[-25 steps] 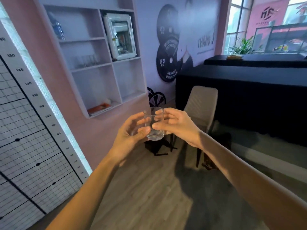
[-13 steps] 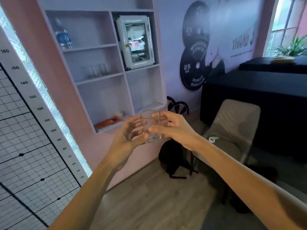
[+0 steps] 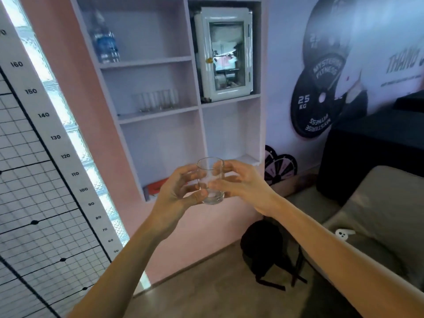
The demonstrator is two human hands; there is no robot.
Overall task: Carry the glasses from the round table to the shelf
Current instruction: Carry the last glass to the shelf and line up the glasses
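Observation:
A clear empty glass is held upright in front of me at chest height. My left hand grips it from the left and my right hand from the right, fingers wrapped around its sides. Ahead stands the white wall shelf. On its middle left board several clear glasses stand in a row. The round table is out of sight.
A water bottle stands on the upper left board and a small white cabinet fills the upper right bay. An orange item lies on the bottom board. A grey chair and black bag are at lower right.
The shelf has come much closer and larger in view, and the chair has slid to the right edge. Both hands keep the same hold on the glass.

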